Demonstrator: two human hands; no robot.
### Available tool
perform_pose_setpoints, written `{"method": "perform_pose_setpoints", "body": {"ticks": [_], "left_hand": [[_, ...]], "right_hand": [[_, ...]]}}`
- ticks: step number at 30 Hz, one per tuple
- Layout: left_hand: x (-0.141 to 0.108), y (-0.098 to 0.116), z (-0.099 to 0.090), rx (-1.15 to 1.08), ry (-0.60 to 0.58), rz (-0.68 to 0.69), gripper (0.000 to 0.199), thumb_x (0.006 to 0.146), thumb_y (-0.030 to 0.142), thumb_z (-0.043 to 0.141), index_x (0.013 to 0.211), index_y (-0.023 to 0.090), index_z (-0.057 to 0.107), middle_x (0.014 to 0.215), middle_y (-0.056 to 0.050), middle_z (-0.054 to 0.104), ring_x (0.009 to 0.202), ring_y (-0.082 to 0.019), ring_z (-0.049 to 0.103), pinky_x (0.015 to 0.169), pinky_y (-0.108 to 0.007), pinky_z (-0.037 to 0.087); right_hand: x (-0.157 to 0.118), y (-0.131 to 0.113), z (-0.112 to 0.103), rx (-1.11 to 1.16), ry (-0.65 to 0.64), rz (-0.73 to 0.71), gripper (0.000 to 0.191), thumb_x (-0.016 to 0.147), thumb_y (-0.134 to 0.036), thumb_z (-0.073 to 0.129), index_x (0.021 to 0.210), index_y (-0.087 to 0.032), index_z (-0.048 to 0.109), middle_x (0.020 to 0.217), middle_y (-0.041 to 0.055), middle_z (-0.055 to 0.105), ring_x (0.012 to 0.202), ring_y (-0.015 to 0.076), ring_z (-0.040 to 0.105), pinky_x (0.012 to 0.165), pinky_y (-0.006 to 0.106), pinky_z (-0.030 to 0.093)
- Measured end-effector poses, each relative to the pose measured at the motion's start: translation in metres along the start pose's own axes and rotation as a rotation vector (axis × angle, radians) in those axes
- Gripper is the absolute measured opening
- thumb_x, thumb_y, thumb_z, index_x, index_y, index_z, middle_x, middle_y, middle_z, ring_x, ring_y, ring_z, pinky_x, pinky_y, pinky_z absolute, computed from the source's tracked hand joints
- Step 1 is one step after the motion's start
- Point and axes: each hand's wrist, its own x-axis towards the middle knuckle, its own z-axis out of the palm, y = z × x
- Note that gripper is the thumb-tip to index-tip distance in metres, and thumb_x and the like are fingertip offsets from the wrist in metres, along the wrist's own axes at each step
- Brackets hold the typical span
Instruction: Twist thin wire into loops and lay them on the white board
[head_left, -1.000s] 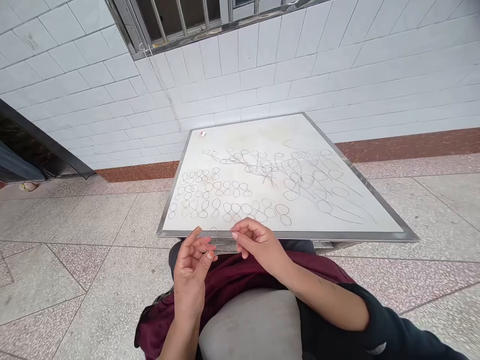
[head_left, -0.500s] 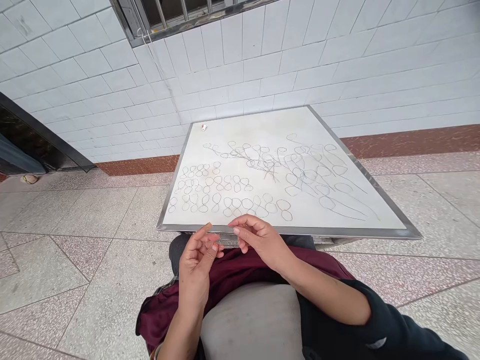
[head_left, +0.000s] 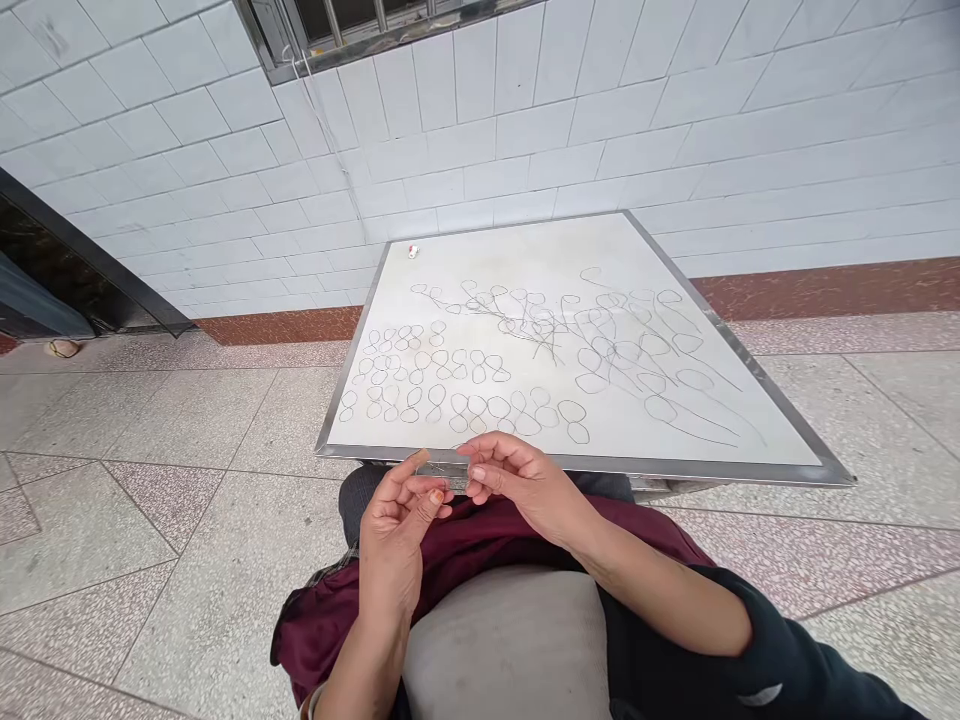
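Observation:
In front of my lap, just off the near edge of a white table (head_left: 525,245), my two hands face each other. My left hand (head_left: 396,530) pinches a thin wire (head_left: 435,468) between its bent fingers and thumb. Opposite it, my right hand (head_left: 529,490) has thumb and forefinger pressed together on the same wire, as far as I can make out; the wire is very fine and partly hidden by the fingers. On the table left of centre lie several wire figure-eights (head_left: 573,424) in rough rows. Single-loop wires with long tails (head_left: 705,430) spread over the right and the middle.
A metal trim (head_left: 585,464) borders the table. A small white-and-red object (head_left: 413,252) lies at its far left corner. Behind stands a white tiled wall (head_left: 450,130) with a barred window (head_left: 360,20). Speckled floor tiles (head_left: 217,530) surround the table.
My right fingers have closed in slightly lower, and the thumb presses nearer the fingertips. The wire between the hands shows higher by the left forefinger. The view has shifted a little.

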Motion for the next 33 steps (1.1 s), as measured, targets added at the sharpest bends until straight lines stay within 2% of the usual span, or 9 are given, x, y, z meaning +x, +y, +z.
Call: {"method": "perform_pose_setpoints", "body": {"ticks": [4,7,13,20,24,29,33], "left_hand": [[0.000,-0.001,0.001,0.009,-0.013,0.003,0.044,0.074,0.024,0.076,0.116,0.023,0.065,0.086,-0.001,0.071,0.079,-0.013,0.063,0.073,-0.024,0.053],[-0.002,-0.001,0.003,0.022,-0.027,0.005,0.044,0.075,0.023,0.075,0.117,0.024,0.064,0.085,0.000,0.070,0.076,-0.011,0.061,0.076,-0.024,0.052],[-0.004,-0.002,0.005,0.011,-0.049,0.035,0.045,0.076,0.021,0.073,0.120,0.026,0.061,0.083,0.002,0.065,0.077,-0.011,0.060,0.077,-0.023,0.049],[-0.007,0.002,0.011,0.031,-0.026,0.028,0.052,0.074,0.020,0.076,0.122,0.028,0.059,0.084,0.003,0.060,0.074,-0.009,0.058,0.078,-0.024,0.048],[-0.009,0.005,0.015,0.012,-0.020,0.022,0.052,0.072,0.019,0.077,0.121,0.027,0.060,0.081,0.003,0.059,0.075,-0.010,0.058,0.082,-0.026,0.048],[-0.007,0.003,0.018,0.017,-0.073,0.021,0.052,0.074,0.019,0.075,0.122,0.028,0.059,0.082,0.004,0.058,0.074,-0.009,0.058,0.083,-0.026,0.047],[-0.007,0.001,0.021,0.035,-0.072,0.026,0.051,0.074,0.019,0.075,0.122,0.028,0.060,0.080,0.004,0.057,0.073,-0.009,0.058,0.086,-0.027,0.047]], "right_hand": [[-0.001,-0.001,0.003,0.019,0.014,0.043,0.023,0.088,-0.041,0.062,0.101,-0.022,0.065,0.082,-0.0002,0.064,0.070,0.0110,0.066,0.071,0.028,0.055],[-0.002,-0.002,0.007,0.016,0.018,0.020,0.022,0.090,-0.041,0.059,0.099,-0.021,0.063,0.086,0.0001,0.064,0.070,0.0106,0.065,0.072,0.029,0.055],[-0.004,-0.005,0.012,-0.031,-0.054,-0.006,0.018,0.086,-0.035,0.065,0.098,-0.022,0.062,0.079,-0.0016,0.064,0.078,0.0125,0.064,0.082,0.032,0.051],[-0.001,0.005,0.013,-0.180,-0.023,-0.078,0.014,0.083,-0.032,0.067,0.094,-0.023,0.065,0.086,0.0003,0.062,0.081,0.0138,0.060,0.078,0.031,0.050],[0.000,0.009,0.016,-0.163,0.008,-0.115,0.012,0.084,-0.034,0.065,0.089,-0.023,0.063,0.081,-0.0005,0.062,0.074,0.0131,0.059,0.073,0.031,0.049],[0.000,0.012,0.018,-0.178,0.077,-0.173,0.016,0.083,-0.037,0.066,0.081,-0.022,0.059,0.076,-0.0019,0.058,0.067,0.0120,0.055,0.066,0.029,0.048],[0.002,0.015,0.018,-0.174,0.084,-0.179,0.016,0.083,-0.038,0.066,0.084,-0.024,0.059,0.080,-0.0014,0.057,0.067,0.0123,0.055,0.065,0.029,0.048]]}}
